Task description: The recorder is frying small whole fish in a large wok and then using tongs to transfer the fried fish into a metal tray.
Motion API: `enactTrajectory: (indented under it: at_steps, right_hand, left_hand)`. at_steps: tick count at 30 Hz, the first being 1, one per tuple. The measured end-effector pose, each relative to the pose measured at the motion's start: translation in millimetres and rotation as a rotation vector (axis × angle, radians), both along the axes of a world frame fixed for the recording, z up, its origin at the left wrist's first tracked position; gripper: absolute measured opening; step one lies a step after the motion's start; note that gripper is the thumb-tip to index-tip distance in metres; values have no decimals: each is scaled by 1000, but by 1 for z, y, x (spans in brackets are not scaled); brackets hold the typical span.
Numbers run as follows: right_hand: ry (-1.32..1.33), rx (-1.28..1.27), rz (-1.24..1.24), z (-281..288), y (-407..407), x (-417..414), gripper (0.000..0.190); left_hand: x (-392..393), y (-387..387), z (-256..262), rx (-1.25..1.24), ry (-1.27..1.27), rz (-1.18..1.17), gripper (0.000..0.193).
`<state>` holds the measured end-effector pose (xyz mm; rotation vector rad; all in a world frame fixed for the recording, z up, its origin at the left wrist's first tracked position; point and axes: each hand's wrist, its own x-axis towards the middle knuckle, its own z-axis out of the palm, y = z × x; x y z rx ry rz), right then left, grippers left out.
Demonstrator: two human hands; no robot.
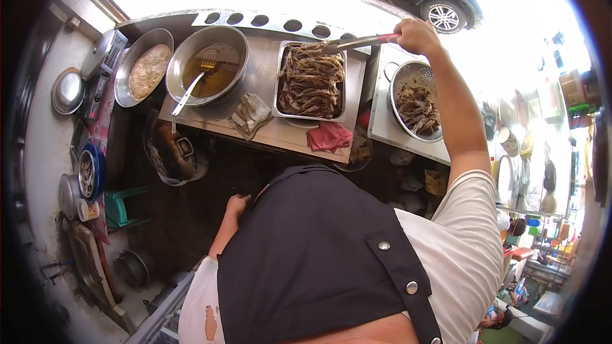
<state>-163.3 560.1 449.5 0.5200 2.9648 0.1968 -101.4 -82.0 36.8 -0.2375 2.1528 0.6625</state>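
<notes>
My right hand [416, 36] grips the red handle of metal tongs [363, 42]. The tongs' tips touch the far right part of a heap of brown fried strips of food [311, 81], possibly meat or fish. That heap fills a rectangular steel tray [276, 100] on the counter. Right of it, partly behind my forearm, a perforated steel colander [398, 115] holds more of the brown pieces [418, 110]. My left hand [237, 204] hangs low beside my dark apron, away from the counter; its fingers are partly hidden.
Left on the steel counter [260, 62], a wide pan [174, 71] of oil holds a slotted turner [191, 88]. Beside it, a basin [125, 98] holds pale batter-like food. A grey cloth [251, 114] and pink cloth [330, 137] lie near the front edge. A green stool [122, 208] stands lower left.
</notes>
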Motion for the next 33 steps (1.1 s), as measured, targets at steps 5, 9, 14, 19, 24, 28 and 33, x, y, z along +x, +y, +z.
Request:
enactTrajectory:
  at_steps: [5,9,14,19,24,28,33]
  right_hand:
    - [30,15,-59,-10,4,7,32]
    - [42,-46,-55,-19,4,11,31]
    - [75,6,-12,-33,-12,13,30]
    - [146,-32,13,-27,-23,19,27]
    - [159,84,129,-41,-40,15,23]
    - [224,104,133,-57,-46,21,22]
    - [282,-41,37,-35,-40,45,25]
  left_hand:
    - [8,-9,-4,-33,-1,-15,53]
    - [7,-8,-6,-28,12,-31,52]
    - [-1,-11,-25,24,2,-17,50]
    - [-16,7,-3,15,23,-96,51]
    - [-21,8,-11,-3,3,-131,53]
    - [-23,20,11,-18,9,-154,53]
    - [-20,8,-3,-33,36,-241,53]
